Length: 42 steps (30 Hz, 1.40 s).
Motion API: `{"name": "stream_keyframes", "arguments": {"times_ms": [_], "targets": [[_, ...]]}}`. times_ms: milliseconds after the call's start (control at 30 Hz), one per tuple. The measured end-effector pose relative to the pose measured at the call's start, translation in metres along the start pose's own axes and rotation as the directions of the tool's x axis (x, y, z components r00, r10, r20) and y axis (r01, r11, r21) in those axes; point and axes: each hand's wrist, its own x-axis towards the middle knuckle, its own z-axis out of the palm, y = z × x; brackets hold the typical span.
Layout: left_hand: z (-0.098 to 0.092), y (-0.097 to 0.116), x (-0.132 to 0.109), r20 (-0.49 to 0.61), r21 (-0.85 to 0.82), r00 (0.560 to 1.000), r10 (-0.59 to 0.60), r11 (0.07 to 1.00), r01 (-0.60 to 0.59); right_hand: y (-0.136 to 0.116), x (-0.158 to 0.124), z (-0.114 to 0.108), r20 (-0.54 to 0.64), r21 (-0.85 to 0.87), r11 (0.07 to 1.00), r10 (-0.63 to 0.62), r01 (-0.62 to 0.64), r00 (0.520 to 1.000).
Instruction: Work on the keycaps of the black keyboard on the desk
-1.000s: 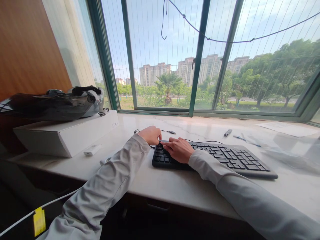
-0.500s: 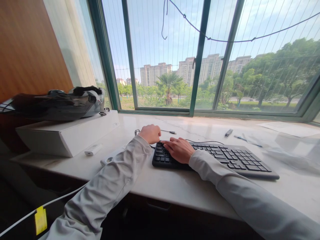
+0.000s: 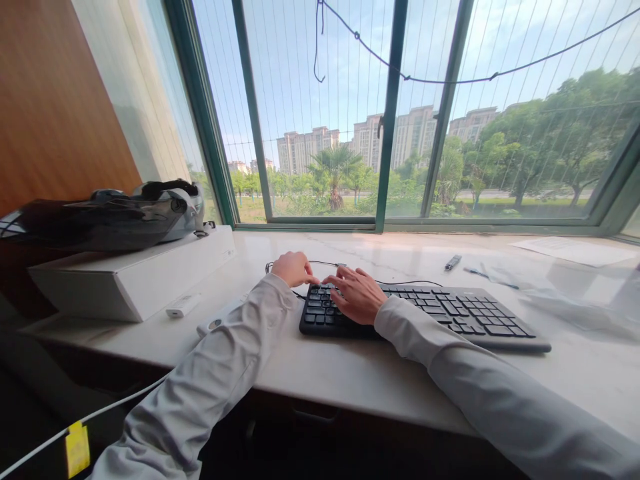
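A black keyboard (image 3: 500, 337) lies flat on the pale marble-like desk top. At its upper left corner is my left hand (image 3: 293, 268), closed, with fingers curled and the thumb by the top keys; whatever it may hold is hidden. My right hand (image 3: 357, 295) rests over the keyboard's left part, fingers stretched toward the corner keys. It covers many of the keys there. Beyond both hands runs a thin black cable (image 3: 415, 281), and part of it passes behind my left hand.
To the left, a white box (image 3: 135, 283) carries a dark bag-like bundle (image 3: 110, 217). A small white device (image 3: 183, 305) lies before it. On the right are a small dark stick-shaped item (image 3: 453, 263), clear plastic wrapping (image 3: 565, 307) and a paper sheet (image 3: 575, 251). The window frame (image 3: 310, 227) borders the back.
My right hand's fingers have lifted and spread somewhat over the keys. My left hand stays by the corner, its thumb now showing more. The whole view has shifted slightly.
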Motion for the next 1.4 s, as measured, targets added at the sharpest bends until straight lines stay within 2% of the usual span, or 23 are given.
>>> {"name": "stream_keyframes", "arguments": {"times_ms": [200, 400, 567, 633, 767, 967, 1100, 1267, 1400], "targets": [[0.007, -0.006, 0.007, 0.090, -0.017, 0.996, 0.004, 1.000, -0.003, 0.011, -0.002, -0.005, -0.022, -0.039, 0.999, 0.029, -0.030, 0.999], [0.003, -0.008, 0.007, 0.072, -0.048, 0.997, 0.038, 0.998, -0.035, 0.007, -0.003, -0.004, 0.086, -0.018, 0.999, -0.026, 0.027, 0.996], [0.004, -0.009, 0.007, 0.094, -0.052, 0.995, 0.028, 0.998, -0.023, 0.013, -0.003, -0.007, 0.015, -0.022, 0.999, 0.024, -0.024, 1.000], [0.004, -0.008, 0.007, 0.108, -0.039, 0.994, 0.021, 0.999, -0.017, 0.017, -0.003, -0.008, 0.022, -0.020, 0.999, 0.033, -0.033, 0.999], [0.003, -0.006, 0.006, 0.075, -0.057, 0.997, 0.033, 0.998, -0.029, 0.021, -0.004, -0.010, 0.103, -0.010, 1.000, 0.016, -0.015, 0.995], [0.007, -0.007, 0.006, 0.078, -0.110, 0.995, 0.064, 0.992, -0.055, 0.029, -0.004, -0.012, 0.016, -0.007, 0.999, 0.038, -0.038, 0.999], [0.010, -0.006, 0.007, 0.060, -0.116, 0.996, 0.070, 0.991, -0.063, 0.034, -0.005, -0.011, 0.045, 0.013, 1.000, 0.022, -0.022, 0.999], [0.012, -0.002, 0.006, 0.017, -0.087, 0.997, 0.072, 0.994, -0.070, 0.038, -0.005, -0.016, 0.006, -0.020, 1.000, -0.010, 0.010, 1.000], [0.011, -0.001, 0.006, 0.023, -0.140, 0.995, 0.094, 0.986, -0.090, 0.044, -0.005, -0.016, 0.045, -0.032, 0.999, -0.014, 0.016, 0.999]]}}
